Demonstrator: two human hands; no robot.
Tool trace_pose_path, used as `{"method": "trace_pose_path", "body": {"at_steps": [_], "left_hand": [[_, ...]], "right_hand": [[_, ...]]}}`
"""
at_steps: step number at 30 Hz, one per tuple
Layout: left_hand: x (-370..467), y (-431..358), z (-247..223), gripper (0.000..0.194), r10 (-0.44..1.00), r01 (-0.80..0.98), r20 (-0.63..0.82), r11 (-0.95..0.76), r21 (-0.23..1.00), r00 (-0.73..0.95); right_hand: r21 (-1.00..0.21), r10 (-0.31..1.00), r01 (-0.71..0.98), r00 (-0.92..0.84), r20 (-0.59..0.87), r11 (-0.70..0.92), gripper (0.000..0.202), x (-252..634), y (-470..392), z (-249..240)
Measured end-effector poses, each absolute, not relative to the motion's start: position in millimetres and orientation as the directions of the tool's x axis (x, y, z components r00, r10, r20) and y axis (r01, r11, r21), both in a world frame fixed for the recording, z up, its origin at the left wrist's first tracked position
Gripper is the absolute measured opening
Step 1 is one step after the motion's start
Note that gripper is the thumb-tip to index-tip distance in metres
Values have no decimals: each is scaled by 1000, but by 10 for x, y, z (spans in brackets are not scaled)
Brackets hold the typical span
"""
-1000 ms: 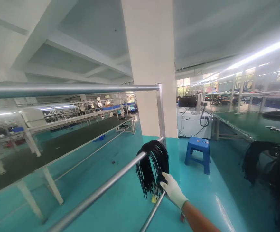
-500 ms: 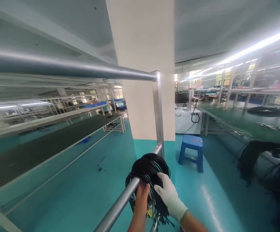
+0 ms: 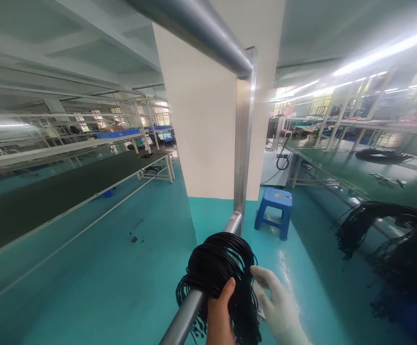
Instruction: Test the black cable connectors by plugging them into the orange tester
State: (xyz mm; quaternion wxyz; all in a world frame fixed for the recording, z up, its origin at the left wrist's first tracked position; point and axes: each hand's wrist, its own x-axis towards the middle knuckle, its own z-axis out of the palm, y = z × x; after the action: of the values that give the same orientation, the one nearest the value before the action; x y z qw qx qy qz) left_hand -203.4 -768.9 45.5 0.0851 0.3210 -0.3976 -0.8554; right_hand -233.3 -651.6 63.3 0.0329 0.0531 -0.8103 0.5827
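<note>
A thick bundle of black cables (image 3: 215,263) hangs over a metal rail (image 3: 185,316), its ends dangling below. My bare left hand (image 3: 222,304) is under the near side of the bundle, thumb up against the cables and the other fingers hidden behind them; it grips part of the bundle. My right hand (image 3: 275,299), in a white glove, is at the right edge of the bundle. Its fingers are curved and apart, with the fingertips close to the outer cables.
A metal post (image 3: 243,143) rises in front of a white pillar (image 3: 208,120). Behind it stands a blue stool (image 3: 275,211). More black cables (image 3: 384,215) hang off the green table (image 3: 352,177) at right. A long dark table (image 3: 68,191) runs along the left.
The view has shifted. My right hand has moved right, away from the middle of the bundle to its edge. My left thumb now lies higher against the cables.
</note>
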Motion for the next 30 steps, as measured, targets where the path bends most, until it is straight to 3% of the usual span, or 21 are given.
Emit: {"method": "trace_pose_path", "body": {"at_steps": [2, 7, 13, 19, 25, 30], "left_hand": [[-2043, -7717, 438, 59, -433, -108, -492, -658, 746, -756], [-1930, -7768, 469, 47, -561, -72, -471, -589, 805, -680], [-1673, -7669, 662, 33, -584, -47, -597, -692, 720, -550], [-1556, -7575, 900, 23, -598, 103, -528, -714, 692, -603], [-1520, -7518, 889, 8, -646, 157, -504, -691, 706, -574], [-1524, -7562, 900, 7, -621, 157, -490, -702, 694, -612]], "right_hand": [[-914, -96, -167, -985, 142, 370, 32, -2398, -6510, 700], [-792, -366, -397, -900, 237, 464, 30, -2477, -6583, 787], [-783, -473, -364, -875, 103, 504, 22, -2651, -6570, 718], [-809, -528, -475, -812, 250, 347, 28, -2698, -6439, 737], [-884, -641, -419, -741, 201, 207, 32, -2529, -6399, 647], [-912, -703, -409, -656, 273, 28, 36, -2391, -6356, 554]]}}
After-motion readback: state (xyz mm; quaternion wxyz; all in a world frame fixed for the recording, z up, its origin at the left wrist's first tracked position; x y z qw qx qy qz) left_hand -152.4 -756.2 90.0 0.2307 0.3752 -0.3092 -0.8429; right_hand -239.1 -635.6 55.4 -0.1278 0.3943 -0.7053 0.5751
